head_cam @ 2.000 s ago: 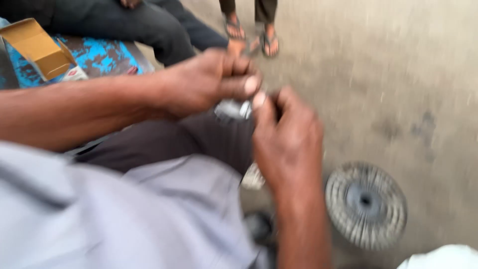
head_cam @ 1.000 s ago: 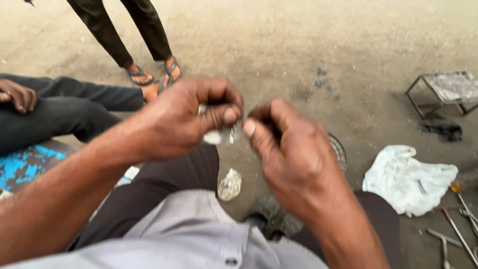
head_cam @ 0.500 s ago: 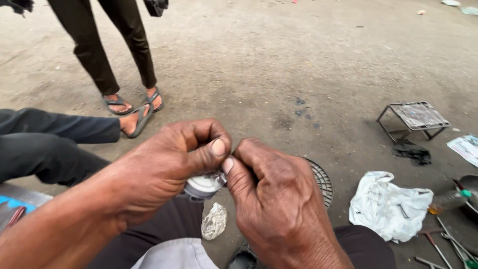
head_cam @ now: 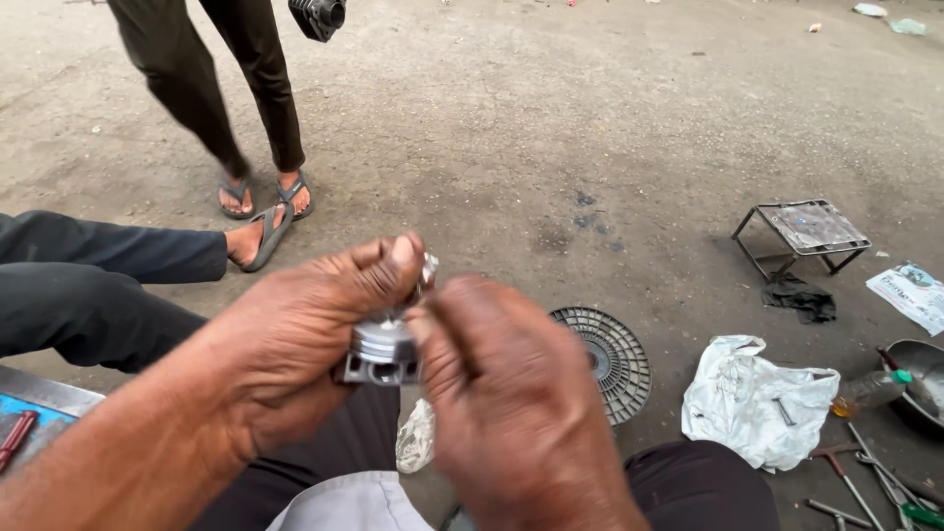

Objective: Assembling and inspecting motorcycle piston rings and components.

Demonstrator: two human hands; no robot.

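Metal piston [head_cam: 382,352]: largely covered by left hand [head_cam: 295,359] and right hand [head_cam: 511,413]; its top is unreadable. Round ribbed cover [head_cam: 615,359]: near rim hidden behind right hand. Standing person [head_cam: 211,88]: cut off above the thighs. Metal bowl [head_cam: 919,379]: cropped at right edge.

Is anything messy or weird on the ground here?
Yes. Tools lie scattered on the bare ground beside a crumpled white cloth, and a round slotted cover lies flat nearby. Both hands grip a small metal piston.
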